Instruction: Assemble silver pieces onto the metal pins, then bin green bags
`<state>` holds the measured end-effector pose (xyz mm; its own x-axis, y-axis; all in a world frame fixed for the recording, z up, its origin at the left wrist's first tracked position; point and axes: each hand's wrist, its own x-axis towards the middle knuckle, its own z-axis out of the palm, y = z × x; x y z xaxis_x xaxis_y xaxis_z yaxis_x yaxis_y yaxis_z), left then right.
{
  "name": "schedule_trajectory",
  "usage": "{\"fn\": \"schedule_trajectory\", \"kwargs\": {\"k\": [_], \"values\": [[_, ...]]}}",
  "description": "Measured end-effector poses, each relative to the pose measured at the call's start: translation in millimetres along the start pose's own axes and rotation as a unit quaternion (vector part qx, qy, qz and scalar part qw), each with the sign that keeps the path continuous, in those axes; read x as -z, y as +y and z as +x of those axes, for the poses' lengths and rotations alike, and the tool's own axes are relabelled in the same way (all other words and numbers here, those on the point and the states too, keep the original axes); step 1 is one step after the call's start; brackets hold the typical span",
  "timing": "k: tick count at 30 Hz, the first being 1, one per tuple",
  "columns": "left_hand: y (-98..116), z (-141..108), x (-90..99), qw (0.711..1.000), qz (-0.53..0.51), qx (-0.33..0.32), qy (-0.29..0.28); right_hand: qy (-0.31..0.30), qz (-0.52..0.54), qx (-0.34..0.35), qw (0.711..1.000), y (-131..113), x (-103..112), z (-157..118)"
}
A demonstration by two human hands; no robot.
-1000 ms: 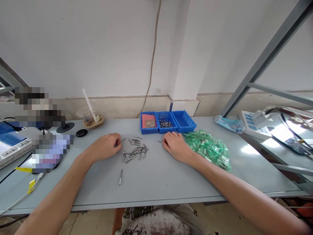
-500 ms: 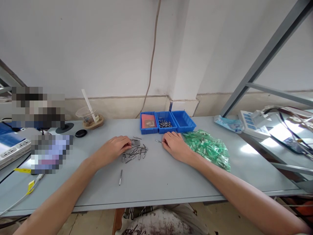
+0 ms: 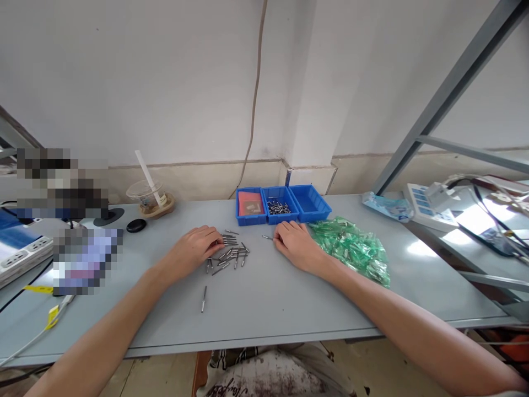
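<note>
My left hand [image 3: 197, 245] rests on the table with its fingers curled over the left ends of several slim metal pins [image 3: 230, 240]. Next to it lies a loose pile of similar pins [image 3: 233, 253], pointing various ways. One single pin [image 3: 204, 299] lies apart, nearer the table's front edge. My right hand [image 3: 295, 245] is closed, resting on the table in front of the blue bins. From its fingertips a metal pin [image 3: 267, 237] sticks out to the left. The fingers hide the other end of that pin.
Three blue bins stand against the wall: one with a red packet [image 3: 250, 204], a middle bin [image 3: 282, 219] with small metal parts, and a right bin [image 3: 311, 204]. A green plastic bag [image 3: 351, 245] lies beside my right forearm. A lidded cup [image 3: 149, 196] and power strip [image 3: 25, 253] are left.
The view has shifted very slightly. Both hands and the pins stay in practically the same places.
</note>
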<state>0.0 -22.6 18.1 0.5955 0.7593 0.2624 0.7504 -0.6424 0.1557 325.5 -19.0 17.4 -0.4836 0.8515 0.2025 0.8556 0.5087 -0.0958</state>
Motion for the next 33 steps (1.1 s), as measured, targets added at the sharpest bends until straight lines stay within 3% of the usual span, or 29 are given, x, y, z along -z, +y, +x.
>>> {"fn": "schedule_trajectory", "kwargs": {"k": [8,15,33], "values": [[-4.1,-2.2,-1.4,1.0,0.018,0.01,0.007,0.007,-0.002,0.002,1.0,1.0,-1.4,0.3],[2.5,-2.3,-1.7,0.999,0.023,0.004,0.046,0.006,-0.004,-0.001,1.0,1.0,-1.8,0.2],[1.9,5.2,-7.9,0.999,-0.038,0.004,0.026,0.018,-0.007,0.009,1.0,1.6,-3.7,-0.2]]}}
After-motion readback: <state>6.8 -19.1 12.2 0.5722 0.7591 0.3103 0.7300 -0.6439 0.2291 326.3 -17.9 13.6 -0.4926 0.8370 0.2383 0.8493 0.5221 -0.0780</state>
